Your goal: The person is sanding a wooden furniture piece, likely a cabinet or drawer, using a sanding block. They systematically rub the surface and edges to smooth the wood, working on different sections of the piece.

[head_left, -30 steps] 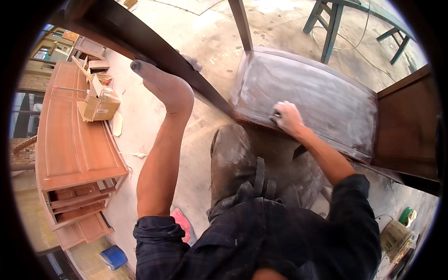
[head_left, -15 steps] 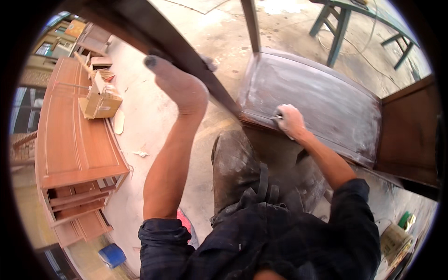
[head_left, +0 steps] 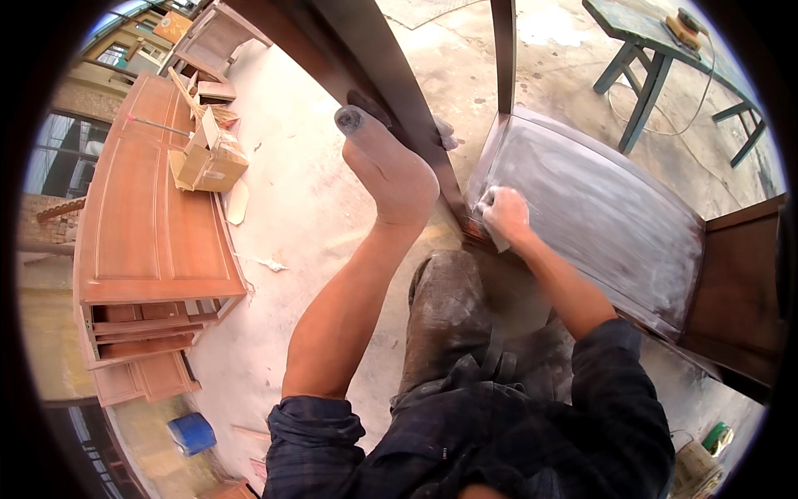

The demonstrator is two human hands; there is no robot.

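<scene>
My left hand (head_left: 389,170), coated in pale dust, is closed around a dark brown wooden post (head_left: 349,62) of a furniture frame. Its thumb lies on the near face and its fingertips show past the far side. A dark wooden panel (head_left: 611,212) in the same frame is smeared with whitish dust. At this panel's near left corner, my right hand (head_left: 505,213) presses down with curled fingers. Under it a pale edge of what looks like sandpaper (head_left: 499,242) sticks out; the rest is hidden by the hand.
On the left lies a reddish-brown wooden cabinet (head_left: 150,216) with a cardboard box (head_left: 218,169) on it. A blue container (head_left: 191,433) stands on the floor. At the far right, a green bench (head_left: 636,33) carries a power sander (head_left: 685,32) with a cord. A bucket (head_left: 697,472) is at lower right.
My right hand has slid left along the panel's near edge into the corner. The left hand keeps its hold on the post. The whole view has shifted, with the frame now further right.
</scene>
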